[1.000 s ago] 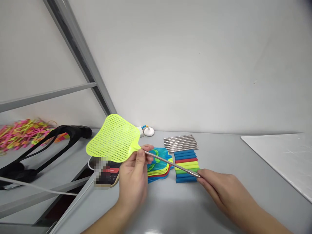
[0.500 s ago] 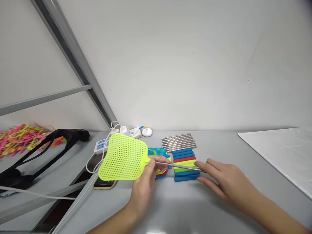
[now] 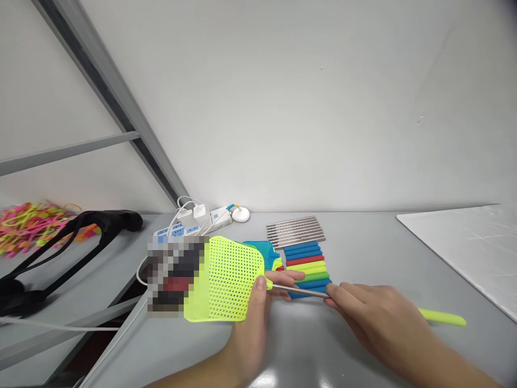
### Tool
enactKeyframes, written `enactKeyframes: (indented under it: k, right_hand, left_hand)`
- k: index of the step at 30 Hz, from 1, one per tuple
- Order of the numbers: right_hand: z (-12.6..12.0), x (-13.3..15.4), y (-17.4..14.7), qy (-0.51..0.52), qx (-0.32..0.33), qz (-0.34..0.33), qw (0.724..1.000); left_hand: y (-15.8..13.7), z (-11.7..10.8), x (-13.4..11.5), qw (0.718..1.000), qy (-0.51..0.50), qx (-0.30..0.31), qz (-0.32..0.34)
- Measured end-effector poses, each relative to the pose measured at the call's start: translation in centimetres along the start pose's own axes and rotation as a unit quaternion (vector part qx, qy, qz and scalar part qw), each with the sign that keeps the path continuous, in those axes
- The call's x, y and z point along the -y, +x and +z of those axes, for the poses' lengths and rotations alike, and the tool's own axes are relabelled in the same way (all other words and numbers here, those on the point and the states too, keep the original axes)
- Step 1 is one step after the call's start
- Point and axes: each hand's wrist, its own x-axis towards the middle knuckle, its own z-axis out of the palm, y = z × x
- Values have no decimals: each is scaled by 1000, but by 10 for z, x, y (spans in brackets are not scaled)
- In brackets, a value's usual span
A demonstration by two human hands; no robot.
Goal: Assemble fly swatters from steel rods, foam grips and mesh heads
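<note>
A yellow-green fly swatter (image 3: 234,280) with a perforated head and a thin metal rod is held above the table. My left hand (image 3: 256,312) pinches its neck, thumb on top, some fingers stretched out beneath. My right hand (image 3: 371,310) is closed around the far part of the rod. A yellow-green handle (image 3: 442,317) sticks out behind that hand; its join to the rod is hidden. Just beyond the rod lies a row of coloured handle tubes (image 3: 305,261) in blue, red, yellow and green. More swatter heads (image 3: 264,253), blue topmost, are partly covered by the held one.
Metal rods (image 3: 297,231) lie side by side near the wall. A power strip (image 3: 177,230) with plugs and white cables is at the back left. The black strap-like frame (image 3: 109,231) and a colourful heap (image 3: 32,226) are farther left. A white sheet (image 3: 456,237) lies at right.
The swatter has moved right and slightly down with my left hand. My right hand's fingers have closed on the rod, and the yellow-green handle now shows behind it.
</note>
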Motion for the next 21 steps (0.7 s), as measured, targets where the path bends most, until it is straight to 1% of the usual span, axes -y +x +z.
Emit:
enactKeyframes:
  k: [4,8,10,12,14,15,17,21]
  right_hand:
    - [3,5,-1,4,-7,4,1000]
    - [4,7,-1,0,-10,9,1000]
    - [4,7,-1,8,-5,12,1000]
    - [5,9,0,24,-8,6,1000]
    - [7,13,1,45,-20,-6,999]
    - [8,15,2,54,-25,-11,998]
    - [10,18,2,61,-26,-14,998]
    - [12,14,5,30,-32,-12,999]
  left_hand:
    - [0,-1,4,1000,-10,23,-14]
    - [1,-2,0,1000,3,19,-6]
    - [0,-1,-3,999,18,28,-20]
    - [-2,2,-5,996,34,70,-39]
    - [-4,6,-7,992,34,116,-45]
    - [-5,7,-7,990,30,131,-39]
    - [-6,7,-8,990,37,139,-10]
    - [-7,3,-8,988,87,107,68]
